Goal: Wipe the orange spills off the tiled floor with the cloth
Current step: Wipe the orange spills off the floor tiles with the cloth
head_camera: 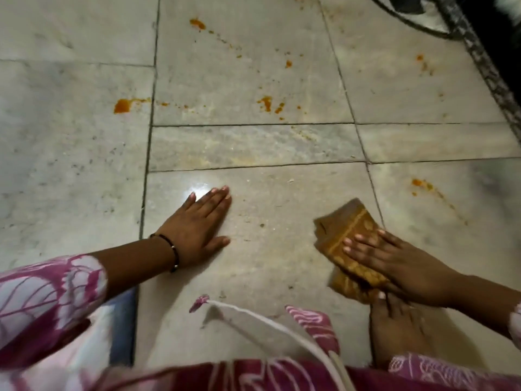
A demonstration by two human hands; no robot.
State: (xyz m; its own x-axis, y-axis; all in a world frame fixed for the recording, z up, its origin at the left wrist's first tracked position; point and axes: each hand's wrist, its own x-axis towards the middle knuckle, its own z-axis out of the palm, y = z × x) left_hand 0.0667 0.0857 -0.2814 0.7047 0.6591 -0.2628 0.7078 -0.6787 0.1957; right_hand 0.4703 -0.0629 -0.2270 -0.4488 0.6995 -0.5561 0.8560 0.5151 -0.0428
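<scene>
My right hand [394,266] presses a folded brown and gold patterned cloth [341,227] flat against the pale tiled floor [253,145] at the lower right. My left hand [197,224] lies flat on the tile in the middle, palm down, fingers apart, holding nothing. Orange spills dot the floor ahead: a large blob [122,105] at the left, a patch [266,102] in the centre, a spot [197,23] further up, small drops [420,58] at the upper right, and a streak [421,183] to the right of the cloth.
My bare foot [394,328] rests just below the cloth. A white cord [270,328] hangs from my chest over pink patterned clothing [42,300]. A dark patterned edge [479,57] and a round black base [408,12] stand at the upper right.
</scene>
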